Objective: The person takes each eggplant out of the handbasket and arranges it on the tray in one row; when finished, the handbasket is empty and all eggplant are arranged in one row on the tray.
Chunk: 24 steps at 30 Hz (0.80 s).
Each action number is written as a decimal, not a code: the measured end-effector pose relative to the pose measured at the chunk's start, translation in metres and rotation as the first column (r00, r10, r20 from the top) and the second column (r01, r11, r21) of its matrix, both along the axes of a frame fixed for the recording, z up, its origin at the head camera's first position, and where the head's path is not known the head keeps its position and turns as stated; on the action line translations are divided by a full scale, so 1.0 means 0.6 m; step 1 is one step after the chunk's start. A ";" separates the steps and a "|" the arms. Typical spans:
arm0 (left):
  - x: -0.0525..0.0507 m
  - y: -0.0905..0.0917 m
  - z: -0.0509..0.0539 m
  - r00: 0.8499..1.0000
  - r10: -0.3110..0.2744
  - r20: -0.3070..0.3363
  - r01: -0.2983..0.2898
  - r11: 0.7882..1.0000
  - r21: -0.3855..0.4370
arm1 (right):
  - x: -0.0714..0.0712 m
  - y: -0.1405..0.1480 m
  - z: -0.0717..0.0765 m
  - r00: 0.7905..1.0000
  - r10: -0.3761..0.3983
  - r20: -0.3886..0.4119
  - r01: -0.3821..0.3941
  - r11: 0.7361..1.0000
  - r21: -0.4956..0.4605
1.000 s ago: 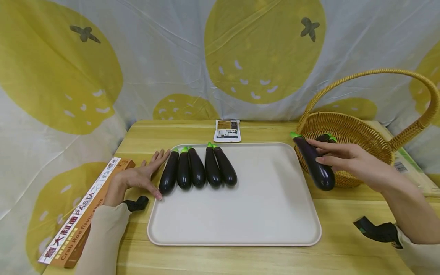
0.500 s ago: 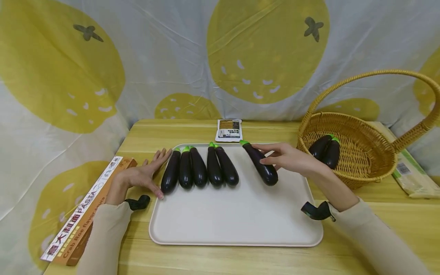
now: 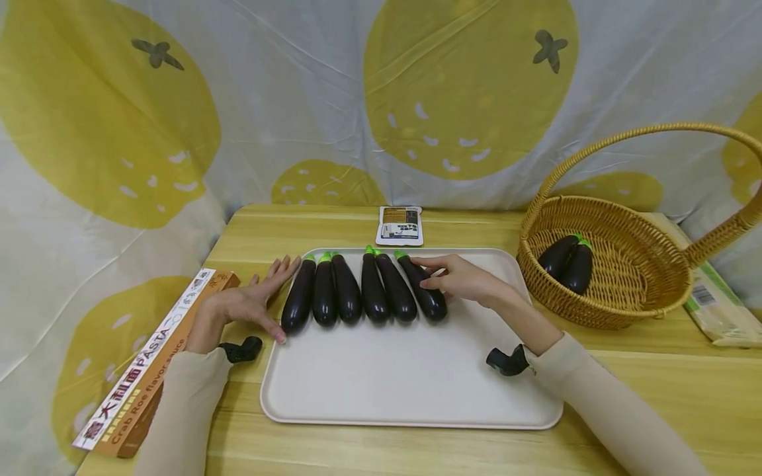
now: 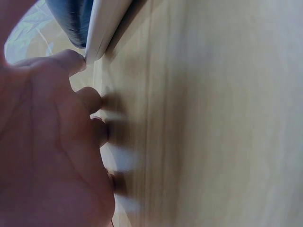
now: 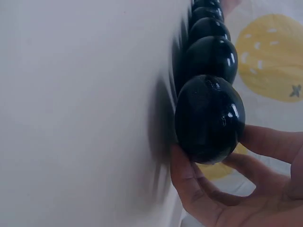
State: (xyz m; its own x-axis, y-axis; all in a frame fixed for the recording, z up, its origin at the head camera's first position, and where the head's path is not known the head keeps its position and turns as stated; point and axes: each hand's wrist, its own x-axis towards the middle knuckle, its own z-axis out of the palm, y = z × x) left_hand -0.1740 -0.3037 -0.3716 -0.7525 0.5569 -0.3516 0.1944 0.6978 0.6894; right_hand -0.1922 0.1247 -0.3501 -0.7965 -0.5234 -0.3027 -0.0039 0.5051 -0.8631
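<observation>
Several dark eggplants with green caps lie side by side across the back left of the white tray (image 3: 411, 383). The right hand (image 3: 467, 279) grips the rightmost eggplant (image 3: 427, 291), beside the row; in the right wrist view its thumb and fingers (image 5: 189, 179) surround that eggplant (image 5: 208, 118). At the tray's left edge the left hand (image 3: 249, 305) rests with fingers spread, next to the leftmost eggplant (image 3: 298, 297). In the left wrist view the left hand (image 4: 52, 137) has one fingertip against the tray's rim (image 4: 98, 38).
A wicker basket (image 3: 625, 264) holding two eggplants (image 3: 576, 268) stands at the right, with a pale package (image 3: 723, 307) beside it. Behind the tray lies a small packet (image 3: 399, 226). An orange pasta box (image 3: 145, 377) lies at the left. A patterned cloth hangs behind.
The right hand has carried an eggplant leftward from the basket to the right end of the row on the tray. The left hand has kept its place at the tray's left edge.
</observation>
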 end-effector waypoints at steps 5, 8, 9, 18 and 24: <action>-0.001 0.002 0.001 1.000 -0.003 0.002 0.003 1.000 0.001 | 0.003 -0.004 -0.010 1.000 -0.026 0.008 0.026 0.999 -0.028; 0.000 0.001 0.002 1.000 -0.003 0.004 0.003 1.000 0.001 | 0.006 -0.009 -0.013 0.999 -0.033 0.009 0.033 0.999 -0.037; 0.001 0.001 0.003 1.000 -0.004 0.004 0.004 1.000 0.000 | 0.007 -0.010 -0.013 0.999 -0.034 0.006 0.034 0.999 -0.038; 0.002 -0.005 0.001 1.000 -0.003 0.011 0.003 1.000 0.020 | 0.014 -0.019 -0.013 0.998 -0.040 -0.041 0.040 0.999 -0.003; 0.000 -0.001 0.002 1.000 -0.004 0.019 0.003 1.000 0.024 | 0.010 -0.010 -0.016 0.995 -0.023 -0.097 0.026 0.999 0.038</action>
State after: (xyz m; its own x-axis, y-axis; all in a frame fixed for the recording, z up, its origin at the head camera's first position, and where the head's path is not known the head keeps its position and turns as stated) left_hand -0.1741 -0.3043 -0.3704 -0.7439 0.5680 -0.3522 0.1834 0.6802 0.7097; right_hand -0.1859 0.1190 -0.3595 -0.8354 -0.4927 -0.2436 -0.0734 0.5392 -0.8390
